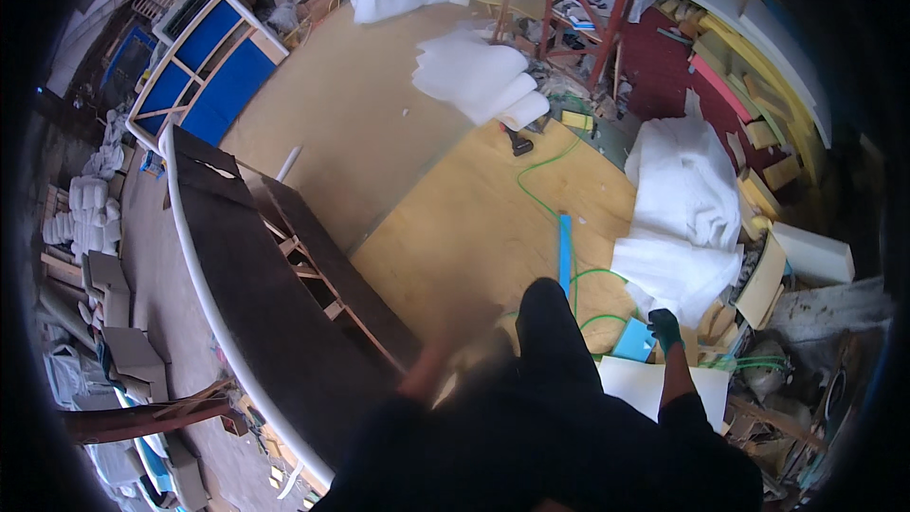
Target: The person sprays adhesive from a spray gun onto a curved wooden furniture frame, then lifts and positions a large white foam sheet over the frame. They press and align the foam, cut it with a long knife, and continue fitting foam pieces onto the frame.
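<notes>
My left hand point(466, 324) is smeared by motion beside the dark frame, and its fingers cannot be made out. My right hand point(665, 329), in a dark green glove, has its fingers curled next to a light blue foam piece point(633, 339). Whether anything is inside that hand is hidden. A long dark-covered wooden frame point(256, 284) with white edging and bare slats leans to my left. Under and ahead of me lies a wooden board surface point(474, 228). A blue strip point(565, 251) rests on it near my knee.
A cordless drill point(518, 140) and a green hose point(527, 185) lie on the board. White padding point(684, 190) is heaped at the right, by foam offcuts point(758, 133). Further off stand a red metal stand point(616, 19) and a blue-panelled frame point(223, 66).
</notes>
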`<action>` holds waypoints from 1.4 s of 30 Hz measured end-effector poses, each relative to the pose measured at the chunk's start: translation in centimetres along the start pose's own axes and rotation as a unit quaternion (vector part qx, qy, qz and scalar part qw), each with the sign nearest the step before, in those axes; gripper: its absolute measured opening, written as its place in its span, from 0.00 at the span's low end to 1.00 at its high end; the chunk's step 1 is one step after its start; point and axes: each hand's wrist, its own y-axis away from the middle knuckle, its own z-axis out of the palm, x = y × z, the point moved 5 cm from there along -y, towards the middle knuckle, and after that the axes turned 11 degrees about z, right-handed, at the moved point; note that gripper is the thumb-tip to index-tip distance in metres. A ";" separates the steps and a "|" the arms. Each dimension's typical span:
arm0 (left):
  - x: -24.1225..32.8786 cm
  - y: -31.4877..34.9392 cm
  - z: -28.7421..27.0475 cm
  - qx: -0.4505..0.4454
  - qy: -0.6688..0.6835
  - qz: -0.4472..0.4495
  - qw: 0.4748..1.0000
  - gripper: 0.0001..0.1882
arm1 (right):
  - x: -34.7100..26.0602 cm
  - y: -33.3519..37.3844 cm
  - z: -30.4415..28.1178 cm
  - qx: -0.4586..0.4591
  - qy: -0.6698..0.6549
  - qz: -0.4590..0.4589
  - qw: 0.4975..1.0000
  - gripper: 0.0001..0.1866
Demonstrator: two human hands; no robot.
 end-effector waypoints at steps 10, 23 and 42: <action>-14.5 3.6 -8.5 0.074 -0.046 -0.309 0.947 0.21 | -30.9 -38.0 12.7 -0.207 0.001 0.062 0.976 0.11; -15.5 -14.6 -9.5 0.015 0.123 -0.611 0.782 0.19 | -68.4 -105.5 26.2 0.130 0.166 -0.113 0.971 0.57; -9.5 -23.9 -12.6 0.306 0.159 -0.556 0.756 0.11 | -98.9 -47.6 28.1 -0.256 0.087 -0.594 0.758 0.18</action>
